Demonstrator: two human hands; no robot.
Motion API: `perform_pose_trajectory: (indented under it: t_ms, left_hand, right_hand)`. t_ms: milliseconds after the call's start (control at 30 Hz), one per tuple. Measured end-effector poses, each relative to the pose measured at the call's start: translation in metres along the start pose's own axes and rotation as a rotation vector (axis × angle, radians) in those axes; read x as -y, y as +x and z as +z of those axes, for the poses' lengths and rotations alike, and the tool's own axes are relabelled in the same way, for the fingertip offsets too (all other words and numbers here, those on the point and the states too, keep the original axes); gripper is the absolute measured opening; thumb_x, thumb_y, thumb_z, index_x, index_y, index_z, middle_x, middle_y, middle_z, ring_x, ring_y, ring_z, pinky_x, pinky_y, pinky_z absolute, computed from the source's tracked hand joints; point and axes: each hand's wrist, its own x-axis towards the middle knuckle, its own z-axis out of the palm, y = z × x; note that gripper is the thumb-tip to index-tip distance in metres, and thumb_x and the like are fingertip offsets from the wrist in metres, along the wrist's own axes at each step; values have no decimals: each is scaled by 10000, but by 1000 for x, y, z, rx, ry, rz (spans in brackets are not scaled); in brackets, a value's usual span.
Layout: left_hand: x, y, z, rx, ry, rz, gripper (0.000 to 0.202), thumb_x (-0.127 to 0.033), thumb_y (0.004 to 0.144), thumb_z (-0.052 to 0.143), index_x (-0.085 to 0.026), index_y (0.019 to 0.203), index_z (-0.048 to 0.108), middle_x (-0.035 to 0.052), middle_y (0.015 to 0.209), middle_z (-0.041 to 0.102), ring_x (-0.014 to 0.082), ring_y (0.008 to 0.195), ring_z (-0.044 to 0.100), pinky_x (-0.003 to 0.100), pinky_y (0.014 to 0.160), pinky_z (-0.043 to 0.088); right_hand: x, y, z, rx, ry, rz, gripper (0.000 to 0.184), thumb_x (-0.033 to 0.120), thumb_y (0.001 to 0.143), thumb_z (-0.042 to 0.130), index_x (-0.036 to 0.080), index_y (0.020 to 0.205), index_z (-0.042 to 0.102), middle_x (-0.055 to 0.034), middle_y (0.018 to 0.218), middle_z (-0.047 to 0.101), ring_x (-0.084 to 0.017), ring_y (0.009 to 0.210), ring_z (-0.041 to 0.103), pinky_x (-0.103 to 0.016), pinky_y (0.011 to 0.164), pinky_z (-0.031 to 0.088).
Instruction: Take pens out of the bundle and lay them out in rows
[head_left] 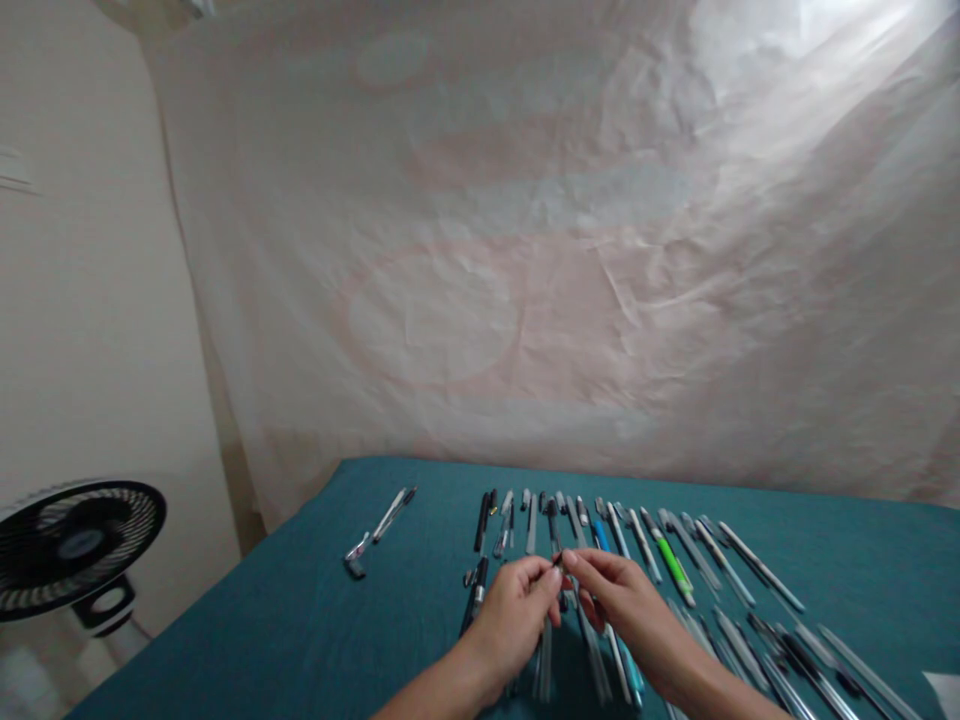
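Observation:
My left hand [510,612] and my right hand [619,598] meet over the pens, fingertips nearly touching. Both pinch a small, thin dark piece [558,562] between thumb and fingers; its exact kind is too small to make out. Below and around them lie pens in two rough rows, several of them clear or grey. A black pen [481,522] is at the left end of the far row, with a green pen [671,565] further right. Part of a blue pen [601,536] shows just behind my right hand, which hides some pens.
A teal cloth [262,620] covers the table. Apart from the rows, a few pens [390,516] and a short clear-and-dark piece [355,562] lie on the left. A black fan [82,545] stands beyond the left edge. Behind hangs a pale sheet [465,250]; something white [945,692] is at lower right.

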Motion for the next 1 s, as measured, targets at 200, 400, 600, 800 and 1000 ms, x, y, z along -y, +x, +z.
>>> perform_pose_trajectory:
  t_ms: [200, 400, 600, 800, 1000]
  left_hand:
    - [-1, 0, 1, -15, 59, 27, 356, -451, 774, 378, -141, 745, 550, -61, 489, 404, 48, 422, 297, 190, 445, 205]
    - [0, 1, 1, -17, 66, 61, 353, -444, 773, 384, -139, 698, 545, -58, 487, 390, 60, 453, 317, 193, 470, 228]
    - [-1, 0, 1, 8, 42, 79, 377, -463, 772, 375, -136, 752, 560, -61, 496, 359, 64, 461, 301, 196, 462, 210]
    - [-4, -2, 2, 0, 79, 83, 431, -505, 766, 352, -129, 726, 560, -54, 502, 373, 66, 476, 319, 194, 475, 227]
    - [5, 2, -4, -51, 63, 7, 424, -515, 738, 401, -129, 738, 574, -53, 528, 413, 49, 443, 303, 189, 441, 201]
  right_hand:
    - [2, -1, 1, -33, -58, 29, 416, 536, 733, 433, 152, 645, 570, 51, 429, 389, -79, 414, 352, -199, 452, 280]
    - [-2, -1, 1, -43, -76, 0, 415, 531, 739, 425, 158, 613, 556, 59, 417, 377, -77, 407, 347, -200, 460, 278]
    - [-4, 0, 0, -48, -45, -9, 386, 497, 754, 432, 153, 618, 542, 58, 435, 376, -71, 410, 347, -196, 441, 265]
    - [1, 1, -1, -56, 12, 29, 383, 493, 741, 457, 140, 744, 603, 55, 450, 390, -67, 403, 331, -198, 426, 256]
    - [-1, 10, -15, -185, 190, 40, 380, 481, 695, 528, 140, 841, 611, 20, 558, 484, -67, 433, 354, -188, 403, 287]
